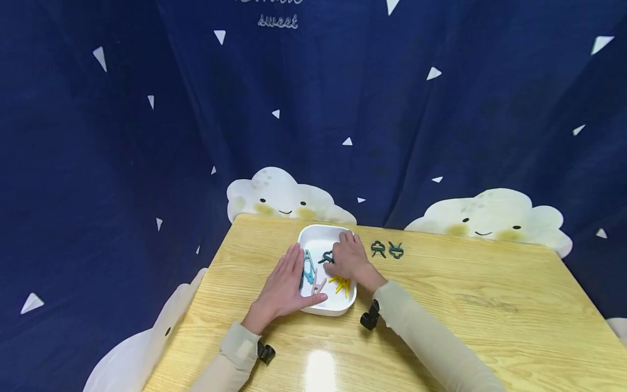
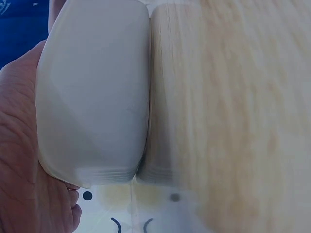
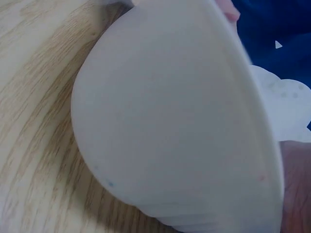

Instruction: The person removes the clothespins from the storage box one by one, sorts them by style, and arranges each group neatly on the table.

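Observation:
A white tray (image 1: 327,311) on the table holds light-blue clips (image 1: 308,268), a pale pink clip (image 1: 318,284), yellow clips (image 1: 341,284) and a dark green clip (image 1: 327,257). My left hand (image 1: 284,286) rests along the tray's left side, fingers straight and thumb over the near rim. Over the tray's right part, my right hand (image 1: 350,258) reaches in with bent fingers at the dark green clip; its fingertips are partly hidden. Both wrist views show mostly the tray's outer wall (image 2: 92,92) (image 3: 170,111), with part of each hand beside it.
Two dark green clips (image 1: 378,249) (image 1: 395,250) lie on the wooden table (image 1: 465,294) to the right of the tray. Behind the table hangs a dark blue curtain (image 1: 313,147) with white triangles and smiling clouds. A black wrist device (image 1: 369,317) hangs by the right sleeve.

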Motion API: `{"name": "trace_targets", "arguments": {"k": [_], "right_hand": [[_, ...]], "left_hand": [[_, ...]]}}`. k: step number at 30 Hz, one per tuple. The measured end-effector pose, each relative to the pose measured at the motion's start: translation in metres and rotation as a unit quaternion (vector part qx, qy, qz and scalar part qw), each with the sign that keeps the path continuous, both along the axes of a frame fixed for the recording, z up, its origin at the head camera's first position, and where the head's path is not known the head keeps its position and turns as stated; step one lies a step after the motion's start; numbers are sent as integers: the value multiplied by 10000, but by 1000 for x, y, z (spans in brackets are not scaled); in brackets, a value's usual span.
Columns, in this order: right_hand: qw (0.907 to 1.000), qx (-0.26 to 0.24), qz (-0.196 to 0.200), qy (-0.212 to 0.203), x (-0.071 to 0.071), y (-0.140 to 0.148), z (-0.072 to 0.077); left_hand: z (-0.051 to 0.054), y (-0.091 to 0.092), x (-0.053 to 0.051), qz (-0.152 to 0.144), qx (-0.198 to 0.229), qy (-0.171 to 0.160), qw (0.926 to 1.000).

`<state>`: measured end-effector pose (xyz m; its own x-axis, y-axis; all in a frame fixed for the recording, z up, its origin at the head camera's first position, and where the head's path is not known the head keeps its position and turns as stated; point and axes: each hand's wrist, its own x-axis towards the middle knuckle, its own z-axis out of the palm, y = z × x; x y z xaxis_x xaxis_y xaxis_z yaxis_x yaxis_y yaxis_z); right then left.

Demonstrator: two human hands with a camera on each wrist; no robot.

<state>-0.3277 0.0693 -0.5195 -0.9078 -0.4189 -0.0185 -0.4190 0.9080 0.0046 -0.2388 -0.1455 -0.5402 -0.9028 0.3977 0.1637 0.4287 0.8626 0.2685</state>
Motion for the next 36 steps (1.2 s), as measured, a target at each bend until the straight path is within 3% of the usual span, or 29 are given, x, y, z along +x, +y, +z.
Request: {"name": "trace_targets", "arguments": {"k": [14, 23, 36], "right_hand": [[9996, -97, 266, -10, 0, 0, 0], [9997, -39, 120, 225, -1, -1, -8], [9920, -898, -220, 862, 3, 7, -1]], "left_hand": [[3, 1, 0, -49, 70, 111, 9999], [3, 1, 1, -47, 111, 84, 9999], [2, 0, -1, -21, -116, -21, 9999]]}}
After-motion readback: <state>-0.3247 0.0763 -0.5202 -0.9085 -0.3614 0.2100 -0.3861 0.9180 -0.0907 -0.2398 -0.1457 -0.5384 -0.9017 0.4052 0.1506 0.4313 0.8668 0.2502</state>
